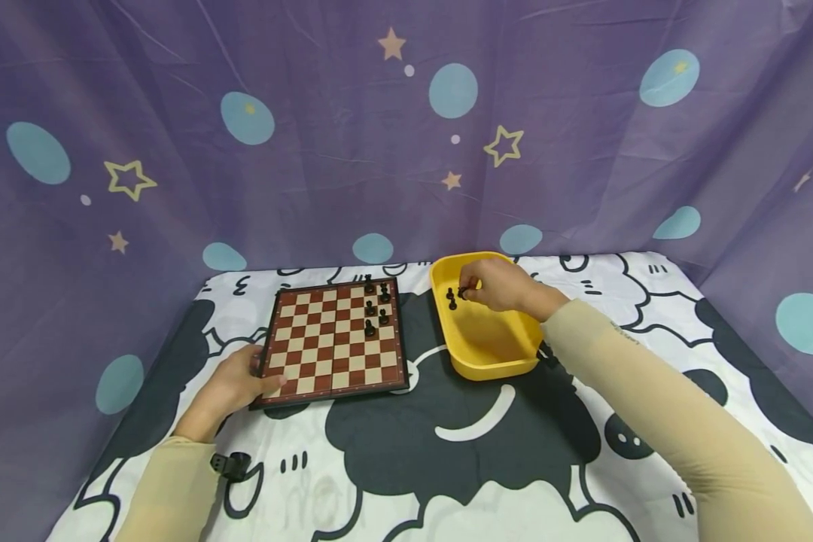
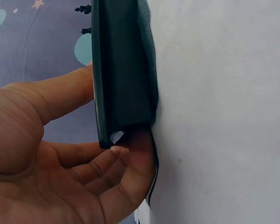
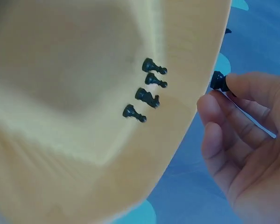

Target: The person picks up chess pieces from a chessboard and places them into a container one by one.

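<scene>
A folding chessboard (image 1: 305,339) with red-brown and cream squares lies on the left of the table. My left hand (image 1: 233,388) grips its near left corner, thumb on top and curled fingers beneath the dark green-black side (image 2: 123,70). Several black chess pieces (image 1: 369,309) stand toward the board's far right. Over the yellow bin (image 1: 491,370), my right hand (image 1: 497,284) pinches a black chess piece (image 3: 218,80) between thumb and fingertips; the fingers cover its upper part. Below that hand, several more black pieces, including a pawn (image 3: 154,65), lie inside the bin.
A white and dark grey cartoon-sheep cloth (image 1: 474,467) covers the table. Behind rises a purple curtain (image 1: 339,188) with stars and blue ovals. The bin stands just right of the board, a narrow strip of cloth between them.
</scene>
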Demonstrator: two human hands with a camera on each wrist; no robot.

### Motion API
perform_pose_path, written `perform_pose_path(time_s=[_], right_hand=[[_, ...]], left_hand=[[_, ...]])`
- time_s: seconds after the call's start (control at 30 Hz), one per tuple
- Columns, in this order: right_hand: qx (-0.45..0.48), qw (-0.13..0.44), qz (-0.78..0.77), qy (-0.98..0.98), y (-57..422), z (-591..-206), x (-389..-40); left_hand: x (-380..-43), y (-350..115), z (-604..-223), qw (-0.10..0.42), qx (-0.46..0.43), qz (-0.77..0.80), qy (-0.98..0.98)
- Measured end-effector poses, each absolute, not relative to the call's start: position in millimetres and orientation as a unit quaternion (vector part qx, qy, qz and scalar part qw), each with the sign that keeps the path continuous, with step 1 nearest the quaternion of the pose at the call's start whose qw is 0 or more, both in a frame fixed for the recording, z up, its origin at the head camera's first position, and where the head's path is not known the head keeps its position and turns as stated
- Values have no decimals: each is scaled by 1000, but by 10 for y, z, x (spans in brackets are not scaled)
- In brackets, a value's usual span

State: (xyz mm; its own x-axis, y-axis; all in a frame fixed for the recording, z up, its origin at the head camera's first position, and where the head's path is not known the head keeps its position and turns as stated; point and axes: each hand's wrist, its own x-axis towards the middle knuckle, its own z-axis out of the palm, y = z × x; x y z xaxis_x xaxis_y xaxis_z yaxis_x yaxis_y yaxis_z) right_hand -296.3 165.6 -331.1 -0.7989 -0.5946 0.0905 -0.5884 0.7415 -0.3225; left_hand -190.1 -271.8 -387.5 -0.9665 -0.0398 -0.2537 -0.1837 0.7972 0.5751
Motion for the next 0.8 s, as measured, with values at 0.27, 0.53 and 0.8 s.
perform_pose_path(time_s=[0.27,0.53,0.8], right_hand=[[-321,22,-166,932,1648,-3279,-3014],[-317,48,-177,931,1674,-3339,-3165],[-313,55,-171,933,1637,-3382,-3248]], left_hand=[[-1898,-2726,-3883,111,-56,316,941],[-1891,-2719,-3882,111,-55,317,940],[-1907,-2717,-3883,114,-60,315,940]])
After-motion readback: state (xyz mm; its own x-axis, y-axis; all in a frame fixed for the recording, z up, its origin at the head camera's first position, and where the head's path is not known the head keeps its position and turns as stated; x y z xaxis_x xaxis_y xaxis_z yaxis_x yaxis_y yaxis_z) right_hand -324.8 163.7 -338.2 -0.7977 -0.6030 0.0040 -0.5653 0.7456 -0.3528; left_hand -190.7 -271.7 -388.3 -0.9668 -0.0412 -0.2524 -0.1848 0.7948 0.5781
